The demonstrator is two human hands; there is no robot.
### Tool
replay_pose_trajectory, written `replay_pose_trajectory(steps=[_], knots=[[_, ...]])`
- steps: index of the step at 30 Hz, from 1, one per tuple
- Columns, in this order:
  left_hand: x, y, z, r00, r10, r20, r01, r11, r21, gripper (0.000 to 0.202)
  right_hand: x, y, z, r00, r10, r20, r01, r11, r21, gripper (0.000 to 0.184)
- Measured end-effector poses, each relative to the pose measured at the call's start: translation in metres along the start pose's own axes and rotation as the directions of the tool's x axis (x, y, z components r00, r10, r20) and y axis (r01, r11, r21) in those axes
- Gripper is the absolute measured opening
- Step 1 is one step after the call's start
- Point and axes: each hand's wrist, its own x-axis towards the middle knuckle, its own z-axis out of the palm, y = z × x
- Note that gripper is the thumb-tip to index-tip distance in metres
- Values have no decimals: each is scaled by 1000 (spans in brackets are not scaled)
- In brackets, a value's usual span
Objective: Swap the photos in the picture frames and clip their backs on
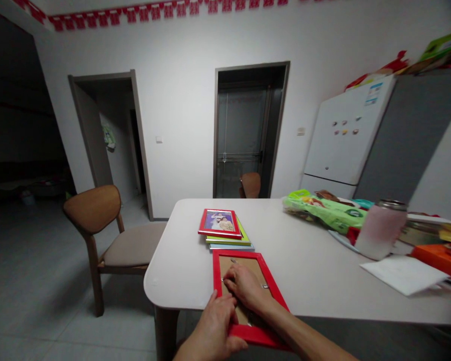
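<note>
A red picture frame (244, 296) lies face down on the white table (173, 265), its brown card backing upward and small metal clips showing. My left hand (212, 323) grips the frame's near left side. My right hand (246, 288) rests on the backing, its fingertips near a clip by the left side, and hides part of the card. Just beyond stands a small stack: a red frame holding a photo (220, 223) sits face up on a green item (229, 239) and a pale blue one (231, 247).
At the table's right lie a green plastic bag (323, 210), a pink flask (381, 230), white paper (404, 274) and an orange box (439, 260). A wooden chair (108, 225) stands left of the table, and a white refrigerator (346, 130) stands behind it.
</note>
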Motion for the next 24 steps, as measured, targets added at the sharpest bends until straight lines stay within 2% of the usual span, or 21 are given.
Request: replay_pose_trajectory(steps=[3, 7, 11, 14, 16, 20, 21, 24], knots=[[1, 1, 0, 1000, 4, -6, -4, 1000, -7, 57, 2, 4, 2, 1000, 9, 19, -9, 1000, -12, 20], [0, 2, -1, 1000, -17, 7, 17, 1000, -12, 54, 13, 19, -3, 995, 92, -25, -93, 995, -30, 19], [-1, 0, 1, 999, -27, 21, 27, 1000, -12, 68, 29, 39, -6, 966, 239, -100, -245, 968, -54, 19], [-3, -2, 3, 1000, -19, 23, 19, 1000, -11, 63, 37, 50, -3, 942, 316, -111, -324, 944, -62, 18], [-4, -4, 2, 1000, -15, 22, 15, 1000, 0, 61, 40, 54, -1, 926, 355, -125, -365, 929, -59, 18], [-2, -4, 3, 998, -39, 56, 34, 996, 88, 71, 41, 53, -2, 913, 378, -151, -385, 923, -17, 16], [1, -3, 7, 997, -40, 71, 31, 991, 130, 66, 40, 51, -3, 917, 367, -154, -371, 929, 4, 17], [13, -2, 30, 997, -5, 78, -16, 964, 266, 27, 32, 47, -14, 939, 305, -158, -295, 952, 86, 26]])
